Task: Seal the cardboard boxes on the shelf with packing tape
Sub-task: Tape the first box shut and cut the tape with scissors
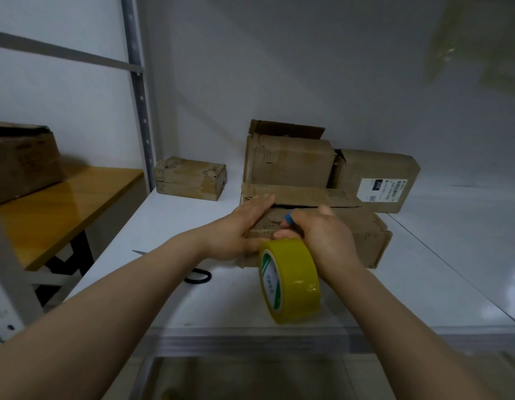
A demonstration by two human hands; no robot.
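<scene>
A worn cardboard box [360,235] lies on the white shelf [423,284], its top flaps meeting along a dark seam. My left hand [242,226] lies flat on the box's left end, fingers straight on top and thumb down the front. My right hand [319,235] is curled over the box's front top edge, with something small and blue [288,218] at its fingertips. It holds a yellow roll of packing tape [291,281], which hangs upright just below the thumb, in front of the box. How the fingers grip the roll is hidden.
Behind stand an open-flapped box [288,163], a labelled box [374,180] and a small flat box [190,179]. Black-handled scissors [197,277] lie on the shelf, partly hidden by my left forearm. A wooden table [63,203] with another box [19,160] is at left, beyond the shelf upright [138,96].
</scene>
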